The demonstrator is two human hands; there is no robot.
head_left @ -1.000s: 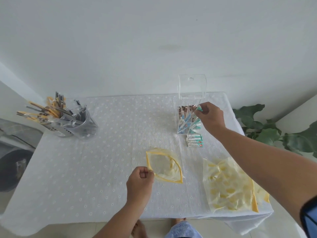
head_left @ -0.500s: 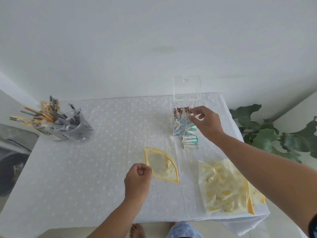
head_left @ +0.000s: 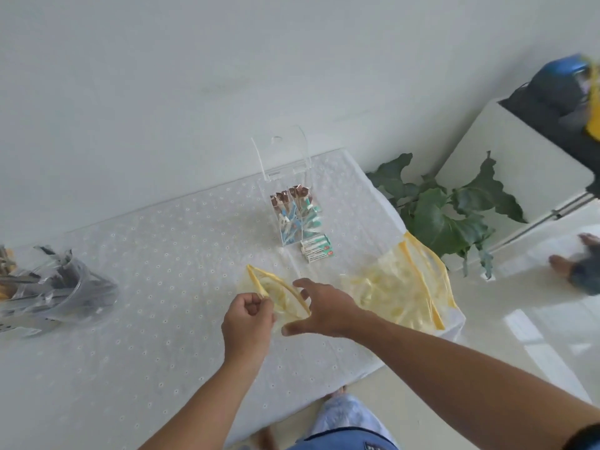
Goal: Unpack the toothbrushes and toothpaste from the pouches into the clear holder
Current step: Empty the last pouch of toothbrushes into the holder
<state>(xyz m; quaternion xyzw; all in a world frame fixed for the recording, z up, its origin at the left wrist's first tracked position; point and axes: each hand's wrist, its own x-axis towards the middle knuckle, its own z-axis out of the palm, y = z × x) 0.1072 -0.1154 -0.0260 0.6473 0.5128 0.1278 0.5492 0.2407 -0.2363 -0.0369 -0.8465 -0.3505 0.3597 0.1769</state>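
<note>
Head view: right hand [head_left: 319, 308] hides part of the pouch [head_left: 276, 295].

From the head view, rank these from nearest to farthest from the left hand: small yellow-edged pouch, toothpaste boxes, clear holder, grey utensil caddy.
Measured from the left hand:
1. Small yellow-edged pouch: pinched at its near edge.
2. Toothpaste boxes: farther back, to the right.
3. Clear holder: just behind the boxes.
4. Grey utensil caddy: far left.

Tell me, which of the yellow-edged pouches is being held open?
The small pouch nearest the person: the left hand pinches its rim, mouth gaping. The big pouch lies untouched by the table's right edge.
</note>
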